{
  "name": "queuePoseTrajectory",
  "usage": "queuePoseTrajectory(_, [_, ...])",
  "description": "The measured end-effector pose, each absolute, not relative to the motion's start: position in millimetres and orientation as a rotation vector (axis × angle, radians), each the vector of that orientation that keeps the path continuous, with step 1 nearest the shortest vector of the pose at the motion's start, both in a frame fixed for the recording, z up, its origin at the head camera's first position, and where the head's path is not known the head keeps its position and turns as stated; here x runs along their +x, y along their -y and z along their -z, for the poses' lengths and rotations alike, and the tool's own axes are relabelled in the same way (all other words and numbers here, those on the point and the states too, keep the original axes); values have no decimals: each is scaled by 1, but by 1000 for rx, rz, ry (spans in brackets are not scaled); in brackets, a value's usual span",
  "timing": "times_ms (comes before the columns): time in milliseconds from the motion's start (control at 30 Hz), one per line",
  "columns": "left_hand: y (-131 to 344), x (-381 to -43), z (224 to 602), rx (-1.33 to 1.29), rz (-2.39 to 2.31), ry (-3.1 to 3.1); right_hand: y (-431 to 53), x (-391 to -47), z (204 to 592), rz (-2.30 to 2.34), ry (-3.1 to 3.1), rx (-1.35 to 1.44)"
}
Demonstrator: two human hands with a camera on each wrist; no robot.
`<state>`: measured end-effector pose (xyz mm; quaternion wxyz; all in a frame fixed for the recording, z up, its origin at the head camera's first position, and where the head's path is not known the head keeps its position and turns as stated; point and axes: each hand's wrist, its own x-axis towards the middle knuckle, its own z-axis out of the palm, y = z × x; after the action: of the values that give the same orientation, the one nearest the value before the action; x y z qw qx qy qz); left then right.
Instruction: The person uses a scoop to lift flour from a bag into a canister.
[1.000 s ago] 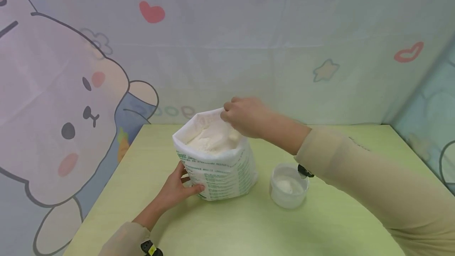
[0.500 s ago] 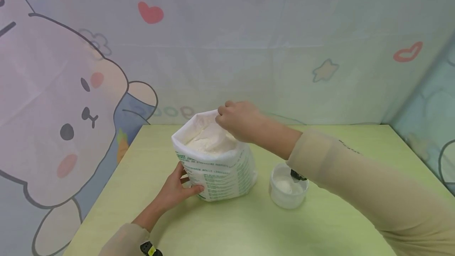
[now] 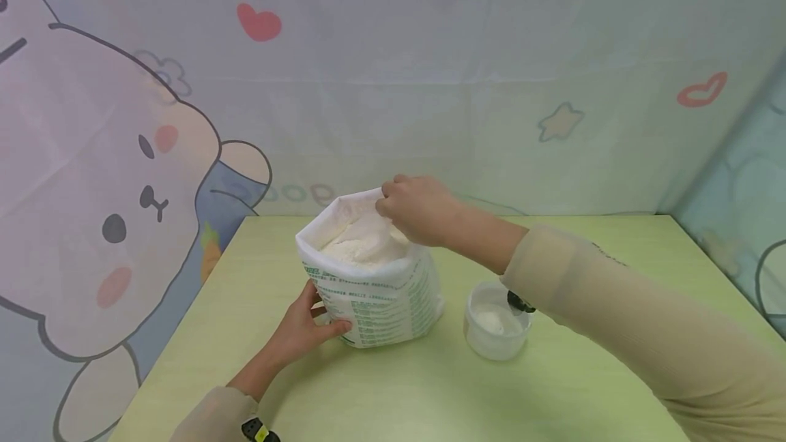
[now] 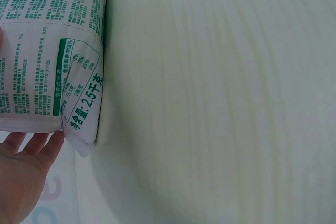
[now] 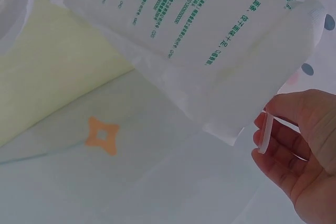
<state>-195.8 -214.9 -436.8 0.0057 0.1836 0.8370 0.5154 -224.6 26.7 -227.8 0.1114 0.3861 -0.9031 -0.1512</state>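
Left hand (image 3: pixel 303 326) gripped the lower left side of the flour bag (image 3: pixel 381 309), thumb on the printed front, other fingers around the side and mostly hidden behind it. Bag stood open on the table (image 3: pixel 393 401), just right of that hand, top edge folded outward, white flour (image 3: pixel 362 241) showing inside. Right hand (image 3: pixel 417 210) was over the bag's far right rim, fingers curled, pinching a pale plastic handle (image 5: pixel 266 135); couldn't tell what the other end looked like. That hand blocked part of the bag's mouth and the flour below it.

Nearer the person than the right hand, below its wrist, sat a round plastic tub (image 3: pixel 496 345) with white powder (image 3: pixel 490 322) in it, apart from the bag. The right sleeve (image 3: pixel 614 292) and a black wrist device (image 3: pixel 518 301) covered the tub's upper right rim. Another black device with a yellow patch (image 3: pixel 259 430) sat at the left wrist, behind the left hand. Beyond both hands hung a printed cloth backdrop (image 3: pixel 399 53): cartoon bunny (image 3: pixel 123 176) left of the left hand, red heart (image 3: pixel 259 22) up and left of the right hand.
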Motion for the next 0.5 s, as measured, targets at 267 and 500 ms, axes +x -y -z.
queuePoseTrajectory(267, [214,-195,437,572,-1602,-2628,-37,-227,227,297,2710,1103])
queuePoseTrajectory(500, [215,-195,437,563,-1612,-2623,-48,-230,227,132,2735,1070])
